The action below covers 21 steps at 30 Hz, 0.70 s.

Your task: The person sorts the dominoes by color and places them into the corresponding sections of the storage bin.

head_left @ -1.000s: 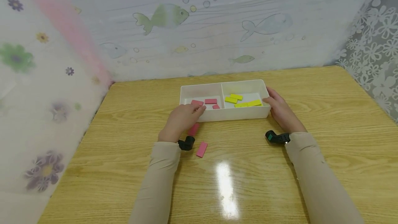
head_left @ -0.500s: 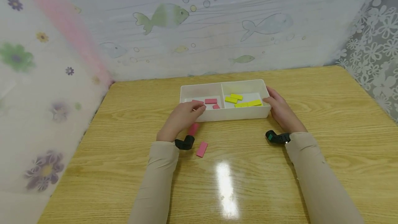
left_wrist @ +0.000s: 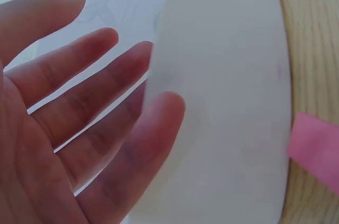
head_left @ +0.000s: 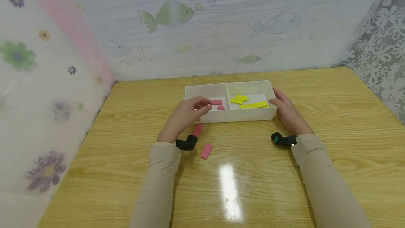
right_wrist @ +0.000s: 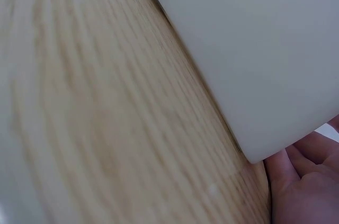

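My left hand (head_left: 185, 117) hovers with fingers spread over the left compartment of the white tray (head_left: 234, 116) at frame centre; my right hand (head_left: 288, 113) rests relaxed against its right end. Two pink blocks (head_left: 206, 150) lie just below.

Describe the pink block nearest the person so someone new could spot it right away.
Start at the white tray in the middle of the table. Two pink blocks lie on the wood in front of its left half. The pink block meant is the one closer to the person, fully uncovered, while the other is partly under the left hand.
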Each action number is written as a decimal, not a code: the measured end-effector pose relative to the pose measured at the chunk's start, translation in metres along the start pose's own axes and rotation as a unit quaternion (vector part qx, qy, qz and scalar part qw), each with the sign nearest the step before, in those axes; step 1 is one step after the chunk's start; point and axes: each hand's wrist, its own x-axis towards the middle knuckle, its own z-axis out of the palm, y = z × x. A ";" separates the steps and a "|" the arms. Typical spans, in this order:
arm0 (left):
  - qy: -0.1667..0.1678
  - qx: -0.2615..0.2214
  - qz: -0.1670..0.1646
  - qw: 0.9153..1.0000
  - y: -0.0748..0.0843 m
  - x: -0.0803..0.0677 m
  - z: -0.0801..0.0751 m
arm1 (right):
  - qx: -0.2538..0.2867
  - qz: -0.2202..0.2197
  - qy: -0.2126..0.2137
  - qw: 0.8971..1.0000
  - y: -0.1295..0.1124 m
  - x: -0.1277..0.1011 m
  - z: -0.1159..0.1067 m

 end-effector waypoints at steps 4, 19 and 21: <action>0.012 -0.016 0.000 1.000 0.003 -0.002 -0.005 | -0.006 0.002 -0.001 1.000 -0.004 -0.003 0.002; -0.118 0.062 -0.043 0.990 0.007 -0.013 -0.017 | 0.011 -0.009 0.000 1.000 0.012 0.007 -0.007; -0.119 0.069 -0.055 0.989 0.007 -0.016 -0.020 | 0.009 -0.008 0.000 1.000 0.012 0.007 -0.007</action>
